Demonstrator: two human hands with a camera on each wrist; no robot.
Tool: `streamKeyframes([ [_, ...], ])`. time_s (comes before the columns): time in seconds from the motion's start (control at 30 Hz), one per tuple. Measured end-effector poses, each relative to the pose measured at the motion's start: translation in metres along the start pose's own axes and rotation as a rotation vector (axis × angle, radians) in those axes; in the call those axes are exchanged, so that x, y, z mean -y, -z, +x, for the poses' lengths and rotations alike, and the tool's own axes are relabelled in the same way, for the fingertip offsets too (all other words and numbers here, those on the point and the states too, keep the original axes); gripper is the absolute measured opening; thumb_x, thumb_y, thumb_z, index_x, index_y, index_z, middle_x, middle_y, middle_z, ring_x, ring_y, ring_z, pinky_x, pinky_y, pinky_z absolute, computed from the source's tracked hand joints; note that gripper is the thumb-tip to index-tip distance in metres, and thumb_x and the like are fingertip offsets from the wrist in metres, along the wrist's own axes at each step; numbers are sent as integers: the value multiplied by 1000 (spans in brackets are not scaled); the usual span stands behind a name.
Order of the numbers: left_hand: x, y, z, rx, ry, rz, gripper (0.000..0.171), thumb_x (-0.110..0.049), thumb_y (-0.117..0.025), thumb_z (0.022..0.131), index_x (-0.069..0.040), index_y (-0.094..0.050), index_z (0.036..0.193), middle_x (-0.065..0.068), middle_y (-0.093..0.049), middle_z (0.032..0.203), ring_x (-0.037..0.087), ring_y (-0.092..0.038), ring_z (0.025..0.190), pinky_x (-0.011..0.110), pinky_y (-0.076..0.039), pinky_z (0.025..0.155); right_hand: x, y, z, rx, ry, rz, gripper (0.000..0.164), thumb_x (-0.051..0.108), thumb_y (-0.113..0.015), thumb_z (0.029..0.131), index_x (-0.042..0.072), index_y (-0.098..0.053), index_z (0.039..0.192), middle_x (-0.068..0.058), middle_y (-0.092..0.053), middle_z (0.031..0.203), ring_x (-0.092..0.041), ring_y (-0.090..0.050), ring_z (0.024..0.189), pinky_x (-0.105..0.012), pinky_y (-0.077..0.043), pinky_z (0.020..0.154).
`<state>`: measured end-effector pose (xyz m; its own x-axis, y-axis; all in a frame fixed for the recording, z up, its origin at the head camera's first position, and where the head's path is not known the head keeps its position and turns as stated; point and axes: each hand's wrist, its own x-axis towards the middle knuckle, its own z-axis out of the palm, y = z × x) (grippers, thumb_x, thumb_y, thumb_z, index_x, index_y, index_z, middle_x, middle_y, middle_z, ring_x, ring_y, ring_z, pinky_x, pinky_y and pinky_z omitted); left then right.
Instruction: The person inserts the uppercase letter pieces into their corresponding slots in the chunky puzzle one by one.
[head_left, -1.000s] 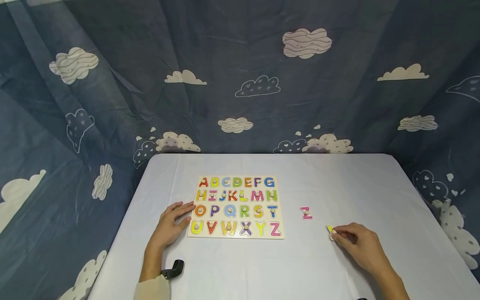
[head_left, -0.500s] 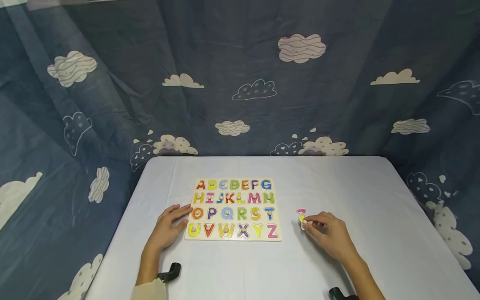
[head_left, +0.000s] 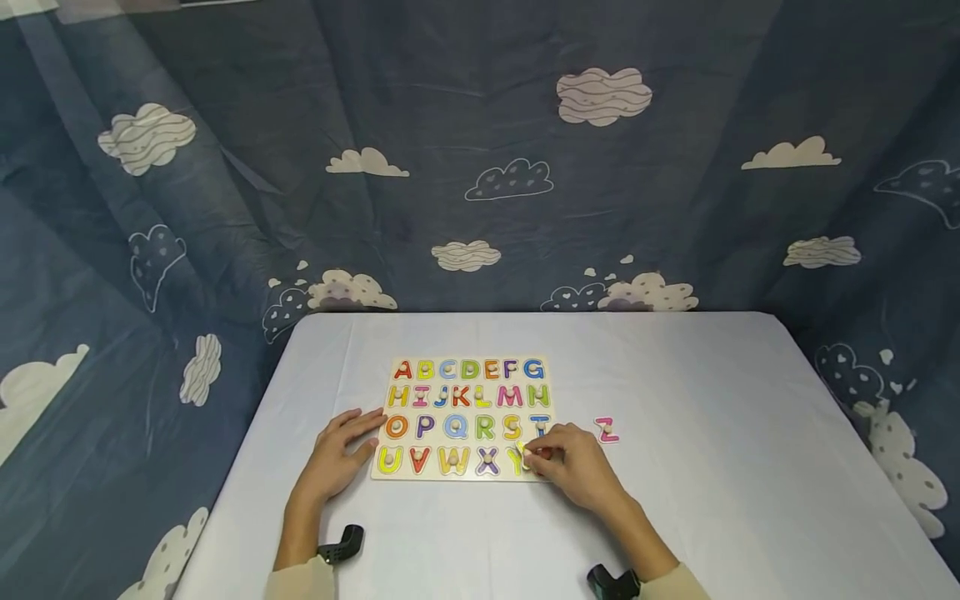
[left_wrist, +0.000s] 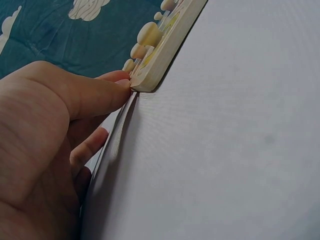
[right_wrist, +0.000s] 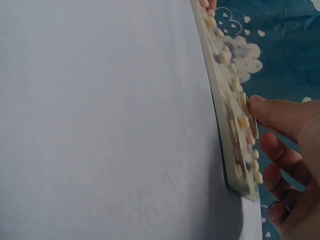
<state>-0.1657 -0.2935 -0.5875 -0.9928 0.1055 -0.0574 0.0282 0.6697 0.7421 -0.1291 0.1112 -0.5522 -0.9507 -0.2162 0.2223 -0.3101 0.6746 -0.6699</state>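
A wooden alphabet puzzle board [head_left: 450, 478] lies on the table with colored letters in rows, most bearing round knobs. My left hand [head_left: 337, 457] rests at its left edge, fingertips and thumb touching the side; the left wrist view shows the thumb [left_wrist: 100, 95] at a board corner. With fingertips and thumb, my right hand [head_left: 581, 467] pinches a yellow letter puzzle piece [head_left: 522, 454] tilted over the printed yellow Y in the bottom row. The piece [right_wrist: 252, 117] also shows edge-on in the right wrist view. My right hand hides the bottom-row Z spot.
A pink Z puzzle piece [head_left: 607, 430] with a knob lies on the white tablecloth [head_left: 697, 400], right of the board. Behind the table hangs a dark blue curtain [head_left: 420, 100] with cloud prints.
My right hand has carried the yellow letter piece leftward from the table's right side, past the pink Z, to over the board's lower right. The left hand has stayed at the board's edge.
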Motion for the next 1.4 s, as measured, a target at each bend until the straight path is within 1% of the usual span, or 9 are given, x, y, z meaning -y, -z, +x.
streamKeyframes([
  [0.2,1,0,-1,-1,-2,-6,43,-20,-70,98,-29,-67,139,-11,-55,154,27,-28,154,68,-20,119,5,-12,4,45,10,2,10,17,-89,80,19,-83,89,18,-57,70,-8,-51,71,-21,-42,65],
  [0.4,1,-1,-1,-10,-20,0,43,-19,-71,97,-28,-67,139,-11,-56,153,26,-30,153,66,-20,120,9,-16,6,89,-49,-13,9,16,-88,81,21,-82,87,18,-55,69,-10,-54,73,-35,-52,94],
  [0.6,2,-1,-2,-9,-33,1,43,-18,-71,97,-27,-67,138,-12,-57,152,26,-32,152,64,-20,121,9,-17,5,95,-74,-41,8,18,-87,82,20,-82,88,17,-55,70,-9,-51,73,-22,-41,68],
  [0.7,1,-1,-1,-9,-43,-3,43,-17,-71,97,-26,-67,138,-11,-57,152,26,-32,152,64,-20,120,9,-17,5,103,-83,-33,7,18,-86,82,20,-82,88,17,-55,70,-11,-52,72,-24,-43,67],
  [0.8,0,0,-1,-10,-51,-6,43,-17,-71,97,-26,-67,139,-10,-57,152,27,-32,152,65,-20,120,9,-16,5,106,-91,-31,7,18,-86,82,20,-81,86,17,-55,69,-13,-62,85,-31,-53,86],
  [0.93,0,1,0,-7,-40,-7,43,-18,-70,97,-26,-67,139,-10,-56,153,27,-31,152,66,-19,120,10,-16,6,105,-98,-22,8,17,-87,81,19,-80,84,17,-54,67,-22,-68,114,-44,-48,110],
  [1.0,-1,1,0,-4,-26,-5,43,-18,-70,97,-27,-66,140,-10,-56,153,27,-30,153,67,-19,119,10,-17,6,105,-99,-23,8,16,-87,81,19,-80,84,17,-54,68,-24,-67,117,-44,-49,106],
  [1.23,-1,0,1,-3,-13,0,44,-18,-70,97,-28,-66,140,-10,-56,153,26,-30,153,67,-18,120,10,-16,5,113,-103,-15,13,17,-87,82,17,-79,92,15,-55,71,-13,-60,87,-30,-48,79],
  [1.4,-3,2,1,-3,-27,-6,43,-19,-70,97,-27,-67,139,-11,-56,152,26,-31,153,66,-19,120,3,-1,6,109,-158,24,22,19,-87,84,12,-78,104,12,-59,77,-14,-54,79,-23,-43,70],
])
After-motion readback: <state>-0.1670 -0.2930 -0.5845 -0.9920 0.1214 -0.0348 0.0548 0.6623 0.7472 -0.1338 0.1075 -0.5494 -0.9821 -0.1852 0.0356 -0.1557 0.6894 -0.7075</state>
